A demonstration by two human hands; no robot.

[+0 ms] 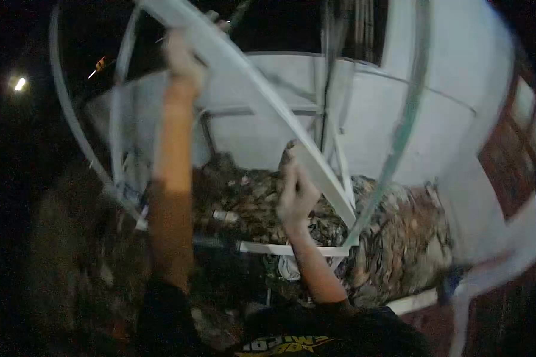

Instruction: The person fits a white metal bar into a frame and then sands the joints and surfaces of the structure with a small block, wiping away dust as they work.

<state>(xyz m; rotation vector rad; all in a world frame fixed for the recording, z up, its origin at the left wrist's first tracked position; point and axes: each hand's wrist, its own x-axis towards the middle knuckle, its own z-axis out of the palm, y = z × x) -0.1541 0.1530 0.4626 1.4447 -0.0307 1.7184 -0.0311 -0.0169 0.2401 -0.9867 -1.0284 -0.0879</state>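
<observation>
A long white beam (244,77) runs slantwise from the top left down to the lower right. My left hand (184,56) is raised near its upper end, the fingers closed at its edge and blurred. Lower down, my right hand (298,196) is beside the beam's underside, fingers bent upward around a small dark thing (289,153) that is too blurred to name. The beam's low end meets a short white crosspiece (295,249) at a corner.
Thin pale bars (65,107) curve down at the left, and a greenish bar (399,143) at the right. Behind stands a white wall (369,113). Rubble (399,238) covers the ground. A bright lamp (21,84) shines far left.
</observation>
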